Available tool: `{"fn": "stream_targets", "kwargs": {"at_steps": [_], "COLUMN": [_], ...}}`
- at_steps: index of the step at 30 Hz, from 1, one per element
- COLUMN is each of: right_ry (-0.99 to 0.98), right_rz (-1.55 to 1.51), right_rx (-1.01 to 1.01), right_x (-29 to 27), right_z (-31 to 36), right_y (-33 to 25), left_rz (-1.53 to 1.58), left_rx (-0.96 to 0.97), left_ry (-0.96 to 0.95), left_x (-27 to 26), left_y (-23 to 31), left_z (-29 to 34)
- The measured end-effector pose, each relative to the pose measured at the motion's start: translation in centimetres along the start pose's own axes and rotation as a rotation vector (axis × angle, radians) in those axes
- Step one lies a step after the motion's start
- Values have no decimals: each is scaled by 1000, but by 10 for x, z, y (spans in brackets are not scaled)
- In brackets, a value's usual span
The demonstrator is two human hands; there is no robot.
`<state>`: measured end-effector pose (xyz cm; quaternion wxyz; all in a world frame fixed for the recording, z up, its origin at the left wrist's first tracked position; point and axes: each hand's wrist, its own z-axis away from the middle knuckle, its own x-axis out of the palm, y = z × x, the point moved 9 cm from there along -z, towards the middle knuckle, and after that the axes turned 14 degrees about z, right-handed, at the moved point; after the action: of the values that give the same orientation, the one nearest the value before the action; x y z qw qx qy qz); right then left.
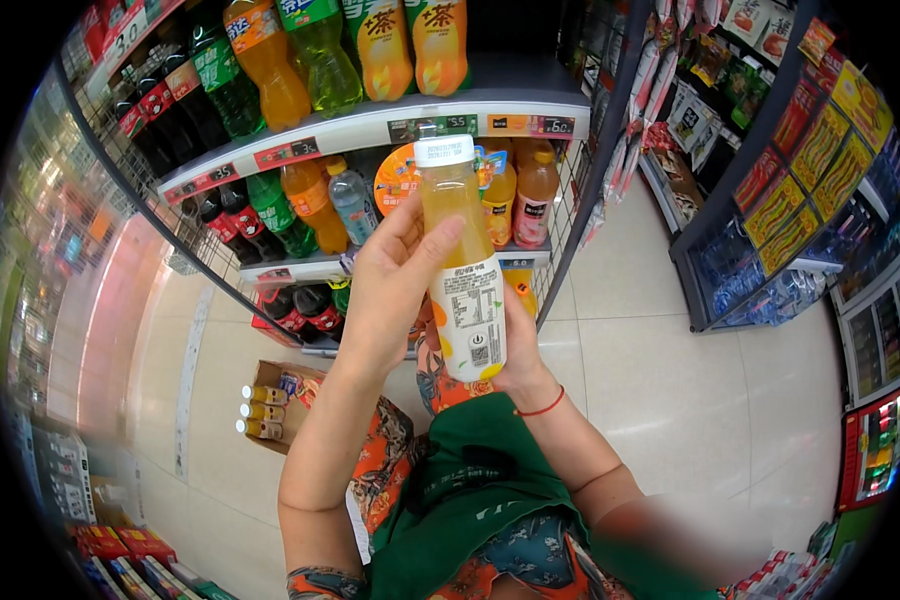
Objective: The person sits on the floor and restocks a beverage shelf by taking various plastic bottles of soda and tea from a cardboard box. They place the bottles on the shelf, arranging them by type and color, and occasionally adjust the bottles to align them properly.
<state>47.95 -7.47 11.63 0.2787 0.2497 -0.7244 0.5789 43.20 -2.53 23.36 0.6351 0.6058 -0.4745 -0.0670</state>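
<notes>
In front of my chest I hold up a juice bottle (475, 290), clear with yellow juice, a white cap and a pale label facing me. My left hand (400, 275) wraps round its upper left side, the thumb lying across the front. Behind its lower right side is my right hand (520, 345), with a red cord on the wrist; most of those fingers are hidden by the bottle. Just beyond, drink bottles line a shelf. On the floor at left, an open cardboard box (275, 445) holds several similar white-capped juice bottles (263, 411).
The shelf rack (320, 145) ahead carries cola, orange and green soda bottles on several levels, with wire mesh sides. A snack rack (770, 200) stands at the right across a tiled floor (670, 400). Packages hang from the rack's right post. A green apron (490, 470) covers my front.
</notes>
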Motion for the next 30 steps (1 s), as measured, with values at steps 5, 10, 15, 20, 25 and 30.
{"fn": "stream_targets", "kwargs": {"at_steps": [5, 10, 15, 20, 25, 30], "right_ry": [127, -3, 274, 373, 403, 525], "right_rz": [-7, 0, 213, 646, 1128, 1623], "right_rx": [-63, -101, -120, -323, -581, -658], "right_x": [-8, 4, -14, -6, 37, 49], "right_z": [-2, -2, -7, 5, 25, 30], "right_y": [-18, -35, -44, -73, -99, -118], "left_rz": [-257, -212, -151, -92, -149, -192], "left_rx": [20, -23, 80, 156, 258, 279], "left_ry": [-88, -157, -128, -94, -69, -66], "left_x": [-4, -2, 1, 6, 11, 21], "left_y": [-7, -14, -10, -3, 7, 9], "left_z": [9, 11, 10, 6, -2, -7]}}
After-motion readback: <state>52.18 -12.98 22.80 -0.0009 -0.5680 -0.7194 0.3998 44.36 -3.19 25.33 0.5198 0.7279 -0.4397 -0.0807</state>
